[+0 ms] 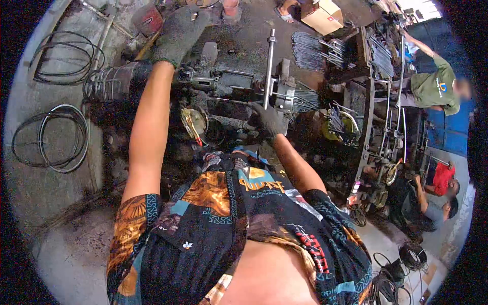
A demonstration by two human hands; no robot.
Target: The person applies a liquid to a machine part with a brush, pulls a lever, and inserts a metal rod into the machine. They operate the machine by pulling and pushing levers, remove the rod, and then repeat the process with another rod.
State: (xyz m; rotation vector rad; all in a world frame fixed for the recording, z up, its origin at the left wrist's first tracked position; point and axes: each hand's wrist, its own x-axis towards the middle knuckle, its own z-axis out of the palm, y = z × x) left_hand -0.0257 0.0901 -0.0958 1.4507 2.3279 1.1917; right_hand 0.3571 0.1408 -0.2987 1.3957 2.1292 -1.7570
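My left hand (180, 38), in a dark grey work glove, reaches past the machine's left end. Its fingers blend into the dark floor, and I cannot tell what they hold. In a similar glove, my right hand (268, 121) is closed at the lower end of a steel lever (270, 66) standing up from the machine. A thin metal rod (226, 99) runs up to these fingertips from the left. Beside the lever sits a grimy clamp block (286, 96), with a bundle of thin rods (306, 100) just right of it. A brush (191, 127) lies at a round tin, nearer my body.
Hose coils (63, 137) hang or lie along the left wall. Several metal rods (307, 51) are piled on the floor beyond, near a cardboard box (322, 16). A yellow-rimmed basin (351, 124) holds metal pieces. Co-workers (432, 86) are at a long workbench (363, 152) on the right.
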